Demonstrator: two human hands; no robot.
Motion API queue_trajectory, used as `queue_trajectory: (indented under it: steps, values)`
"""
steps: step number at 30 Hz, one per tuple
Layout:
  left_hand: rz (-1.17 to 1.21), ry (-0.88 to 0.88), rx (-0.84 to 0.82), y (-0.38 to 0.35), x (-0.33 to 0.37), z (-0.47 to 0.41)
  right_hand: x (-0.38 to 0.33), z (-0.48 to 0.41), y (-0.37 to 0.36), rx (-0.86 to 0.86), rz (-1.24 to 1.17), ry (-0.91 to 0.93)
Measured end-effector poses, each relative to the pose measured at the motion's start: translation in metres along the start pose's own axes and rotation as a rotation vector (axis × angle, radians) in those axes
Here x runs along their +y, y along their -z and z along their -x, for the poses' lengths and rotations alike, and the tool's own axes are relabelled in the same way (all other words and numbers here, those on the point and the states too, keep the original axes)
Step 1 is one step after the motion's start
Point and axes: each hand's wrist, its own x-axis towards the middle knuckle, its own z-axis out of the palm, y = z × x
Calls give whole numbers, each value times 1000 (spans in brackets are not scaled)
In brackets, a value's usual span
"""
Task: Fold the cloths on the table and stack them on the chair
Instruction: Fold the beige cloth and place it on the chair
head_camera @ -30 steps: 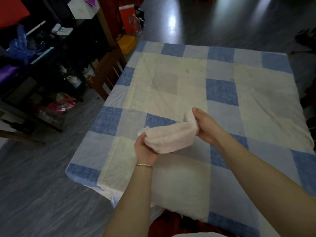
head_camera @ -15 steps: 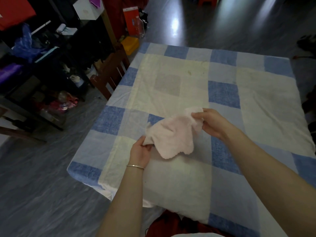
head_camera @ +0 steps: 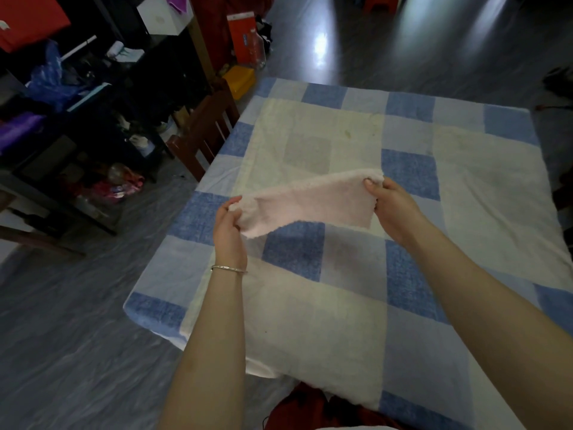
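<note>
Folding step: left hand [head_camera: 230, 234] and right hand [head_camera: 391, 209] pinch opposite ends of the pale pink fluffy cloth [head_camera: 310, 203] above the blue-checked table [head_camera: 310, 321]. Next I'd bring both ends together.

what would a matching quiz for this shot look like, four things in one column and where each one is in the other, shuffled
Column one:
1. cloth
2. chair
3. bracelet
4. yellow box

Column two:
a. on the floor past the chair
b. round the left wrist
c. held up between left hand and right hand
d. against the left side of the table

Pairs: 1-c, 2-d, 3-b, 4-a
</note>
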Motion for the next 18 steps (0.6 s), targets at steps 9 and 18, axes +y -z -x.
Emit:
queue_trajectory:
  steps: [9,18]
  values:
    - [-424,203,-50,25,-50,19,54,11,16,86,18,-356]
    - [-637,448,-47,45,-87,51,100,38,27,158,446,-565]
